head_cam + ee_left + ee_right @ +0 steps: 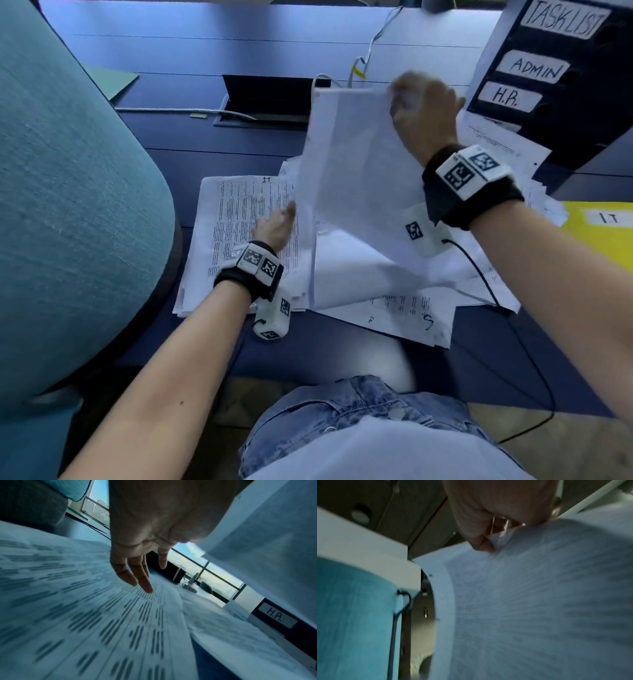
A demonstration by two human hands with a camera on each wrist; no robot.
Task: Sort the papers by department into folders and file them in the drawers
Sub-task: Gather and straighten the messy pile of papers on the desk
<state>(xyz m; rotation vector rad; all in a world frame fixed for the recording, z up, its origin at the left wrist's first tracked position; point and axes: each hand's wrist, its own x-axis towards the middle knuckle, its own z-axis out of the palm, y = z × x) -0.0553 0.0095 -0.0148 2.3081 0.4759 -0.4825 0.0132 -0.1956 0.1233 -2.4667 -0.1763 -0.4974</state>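
At frame centre, the right hand (423, 109) pinches a lifted sheet (356, 171) by its top corner while the left hand (274, 228), fingers loosely extended, hovers over the IT-marked pile (239, 219) lower left of it.

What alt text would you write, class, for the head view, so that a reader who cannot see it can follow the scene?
Over a dark blue desk, the right hand lifts a sheet from loose papers, while the open left hand rests on a printed stack marked IT. A drawer unit labelled ADMIN and H.R. stands at right, a yellow IT folder beside it.
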